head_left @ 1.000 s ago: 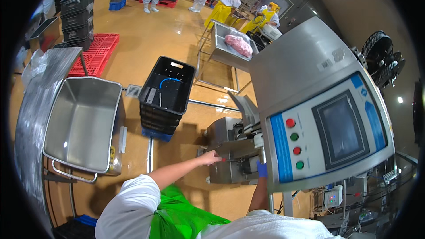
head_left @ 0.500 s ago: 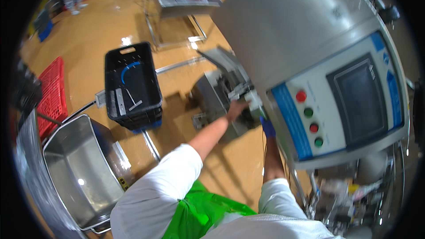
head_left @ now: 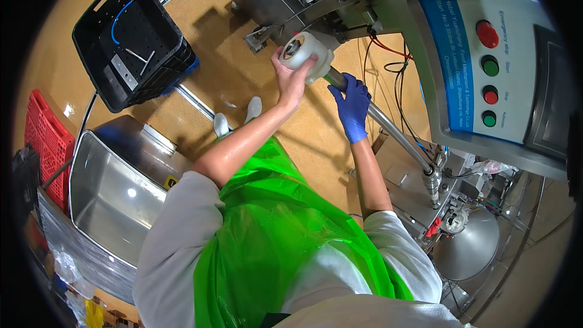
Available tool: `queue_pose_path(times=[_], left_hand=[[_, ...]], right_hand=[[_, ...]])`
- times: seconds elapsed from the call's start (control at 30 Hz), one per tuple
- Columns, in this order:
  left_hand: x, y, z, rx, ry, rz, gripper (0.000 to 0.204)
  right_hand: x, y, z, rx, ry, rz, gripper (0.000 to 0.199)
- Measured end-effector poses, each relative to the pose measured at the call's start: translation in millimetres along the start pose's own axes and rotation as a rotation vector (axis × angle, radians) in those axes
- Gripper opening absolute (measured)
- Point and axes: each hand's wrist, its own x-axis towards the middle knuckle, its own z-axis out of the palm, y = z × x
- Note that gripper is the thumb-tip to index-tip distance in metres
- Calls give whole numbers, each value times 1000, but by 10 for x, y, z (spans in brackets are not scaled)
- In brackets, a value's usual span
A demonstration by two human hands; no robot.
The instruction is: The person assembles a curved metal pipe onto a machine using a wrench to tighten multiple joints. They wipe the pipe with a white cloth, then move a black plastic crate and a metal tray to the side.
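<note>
A thick white plastic fitting (head_left: 306, 54) with a round opening sits at the upper end of a long steel pipe (head_left: 398, 133). My left hand (head_left: 293, 79) is bare and wraps around this fitting, thumb on the near side. In a blue glove, my right hand (head_left: 353, 109) closes over the pipe just below the fitting, its fingers bent across the metal. The pipe slopes down to the right and ends at a metal joint (head_left: 432, 179). Some fingers of both hands are hidden.
A steel machine with a control panel (head_left: 467, 73) stands at the right, cables (head_left: 398, 64) hanging beneath it. On the left are a black crate (head_left: 161, 64) with metal parts, a steel tub (head_left: 78, 176) and a red crate (head_left: 48, 140). A metal cone (head_left: 467, 246) is at lower right.
My view has turned downward and right. Both hands have come away from the steel machine and closer to me, and the white fitting on the pipe now shows plainly between them.
</note>
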Motion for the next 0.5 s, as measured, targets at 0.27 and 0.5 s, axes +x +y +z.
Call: queue_pose_path(times=[0.27,0.5], left_hand=[[941,-282,945,68,-13,-28,95],[1379,-776,1730,-47,47,96,102]], right_hand=[[905,631,212,-84,183,-9,44],[1423,1185,363,-186,355,-59,51]])
